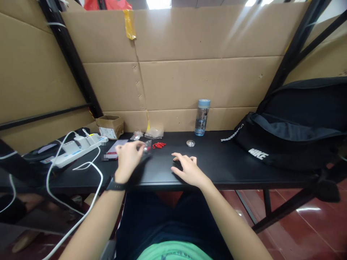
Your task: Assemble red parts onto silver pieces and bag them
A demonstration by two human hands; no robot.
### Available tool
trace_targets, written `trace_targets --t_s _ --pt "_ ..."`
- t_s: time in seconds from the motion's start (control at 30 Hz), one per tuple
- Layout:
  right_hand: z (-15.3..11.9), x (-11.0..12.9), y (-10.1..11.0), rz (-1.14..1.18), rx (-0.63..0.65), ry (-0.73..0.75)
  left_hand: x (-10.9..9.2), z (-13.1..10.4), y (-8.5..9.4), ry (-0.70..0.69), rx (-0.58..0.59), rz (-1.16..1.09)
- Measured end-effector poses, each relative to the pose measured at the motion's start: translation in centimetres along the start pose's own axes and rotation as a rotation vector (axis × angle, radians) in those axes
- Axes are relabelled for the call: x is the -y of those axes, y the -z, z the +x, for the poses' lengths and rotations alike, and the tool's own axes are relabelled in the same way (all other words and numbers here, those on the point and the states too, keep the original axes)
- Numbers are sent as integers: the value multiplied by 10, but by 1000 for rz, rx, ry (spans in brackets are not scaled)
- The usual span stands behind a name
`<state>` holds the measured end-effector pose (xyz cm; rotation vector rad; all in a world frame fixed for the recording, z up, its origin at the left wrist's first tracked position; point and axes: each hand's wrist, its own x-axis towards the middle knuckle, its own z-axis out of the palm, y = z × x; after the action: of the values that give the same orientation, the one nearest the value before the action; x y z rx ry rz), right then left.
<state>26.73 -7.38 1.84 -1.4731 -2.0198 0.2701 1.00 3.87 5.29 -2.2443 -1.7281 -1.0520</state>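
Note:
My left hand, with a dark watch on its wrist, pinches a small clear plastic bag that has something red in it. The bag is blurred, so its contents are hard to make out. Just right of it lies a little pile of small red pieces on the black table. My right hand hovers low over the table near its front edge, fingers apart and holding nothing. Beyond that hand sits a small round, shiny, clear-looking item.
Along the cardboard back wall stand a water bottle and an open cardboard box, with clear plastic bags between. A power strip with white cables occupies the left. A black backpack fills the right end.

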Motion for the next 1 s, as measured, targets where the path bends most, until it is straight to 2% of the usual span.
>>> trace_targets --t_s 0.07,0.17,0.23,0.3,0.5,0.57,0.73,1.0 --pt "0 1 -1 -49 4 31 18 41 1 54 -60 103" --pt "-1 1 -1 -99 3 74 36 97 -9 81 -47 242" --pt "-1 1 -1 -122 14 90 45 121 -21 63 -18 259" --pt "-1 1 -1 -145 27 97 53 133 -36 42 40 263" --pt "-1 1 -1 -173 31 113 73 131 -71 26 227 257" --pt "-1 1 -1 -177 35 116 72 127 -78 -20 240 206" --pt "-1 1 -1 -165 34 120 54 122 -91 -239 274 126" --pt "-1 2 0 -178 34 121 39 131 -104 -111 271 137"
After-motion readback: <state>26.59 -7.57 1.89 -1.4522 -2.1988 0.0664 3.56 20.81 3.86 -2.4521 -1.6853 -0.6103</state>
